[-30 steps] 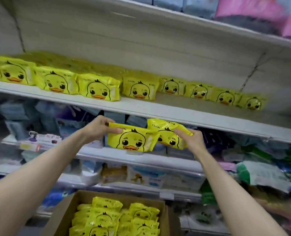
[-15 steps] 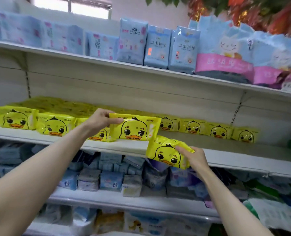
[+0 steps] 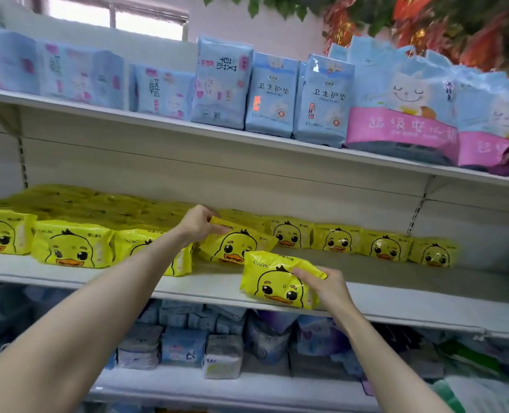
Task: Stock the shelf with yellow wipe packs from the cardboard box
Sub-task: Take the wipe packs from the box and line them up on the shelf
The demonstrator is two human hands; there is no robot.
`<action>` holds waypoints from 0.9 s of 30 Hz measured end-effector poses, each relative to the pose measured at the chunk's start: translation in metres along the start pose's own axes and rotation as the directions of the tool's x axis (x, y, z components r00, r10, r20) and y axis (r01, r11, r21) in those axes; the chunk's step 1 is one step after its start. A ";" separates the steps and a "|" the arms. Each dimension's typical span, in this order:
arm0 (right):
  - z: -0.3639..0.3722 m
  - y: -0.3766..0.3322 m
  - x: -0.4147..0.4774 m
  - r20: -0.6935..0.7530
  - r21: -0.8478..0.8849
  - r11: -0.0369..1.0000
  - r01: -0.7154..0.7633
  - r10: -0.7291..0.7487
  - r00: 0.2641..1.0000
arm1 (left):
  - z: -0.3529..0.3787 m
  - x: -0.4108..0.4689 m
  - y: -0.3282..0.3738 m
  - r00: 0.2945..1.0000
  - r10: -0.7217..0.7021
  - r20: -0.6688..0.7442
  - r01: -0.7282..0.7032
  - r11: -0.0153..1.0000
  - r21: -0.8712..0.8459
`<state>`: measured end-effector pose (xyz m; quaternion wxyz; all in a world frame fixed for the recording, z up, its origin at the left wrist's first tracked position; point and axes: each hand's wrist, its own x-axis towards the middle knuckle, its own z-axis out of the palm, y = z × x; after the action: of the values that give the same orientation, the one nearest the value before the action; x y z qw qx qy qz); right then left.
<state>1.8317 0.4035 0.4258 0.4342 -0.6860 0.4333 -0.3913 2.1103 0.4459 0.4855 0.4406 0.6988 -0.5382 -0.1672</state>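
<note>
My left hand [image 3: 198, 223] pinches the top left corner of a yellow duck wipe pack [image 3: 235, 244] that rests tilted on the middle shelf [image 3: 411, 296], in the gap of the front row. My right hand [image 3: 326, 286] grips the right end of a second yellow pack [image 3: 272, 280], held at the shelf's front edge. More yellow packs [image 3: 68, 247] fill the shelf's left side, several deep, and a single row [image 3: 363, 242] runs along the back at the right. The cardboard box is out of view.
The top shelf [image 3: 187, 126] holds blue and pink hygiene packs [image 3: 272, 93]. Below the middle shelf are small blue and white packs [image 3: 184, 345]. Bare shelf board lies in front of the right-hand row of yellow packs.
Both hands rose from above the box to the middle shelf. The left pack moved back onto the shelf among the row; the right pack came up to the shelf's front edge.
</note>
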 end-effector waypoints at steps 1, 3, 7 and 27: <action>0.002 0.000 0.004 0.004 0.001 1.000 0.003 -0.003 1.000 | 0.003 0.005 -0.002 1.000 0.007 -0.009 -0.006 0.998 0.058; 0.008 0.002 0.012 0.010 -0.001 1.000 0.007 -0.007 1.000 | 0.007 0.012 -0.007 1.000 0.020 -0.013 -0.018 0.985 0.174; 0.020 0.005 0.024 0.024 0.033 0.999 0.009 -0.010 1.000 | 0.008 0.024 -0.015 0.999 0.049 0.002 -0.048 0.958 0.282; 0.090 0.001 0.071 -0.050 0.050 0.998 0.033 -0.030 0.998 | -0.024 0.021 -0.036 0.977 0.156 0.145 -0.195 0.932 0.307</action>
<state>1.9362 0.3600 0.4078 0.4344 -0.6717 0.4231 -0.4256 2.1561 0.4387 0.4753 0.3021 0.6987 -0.6437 -0.0789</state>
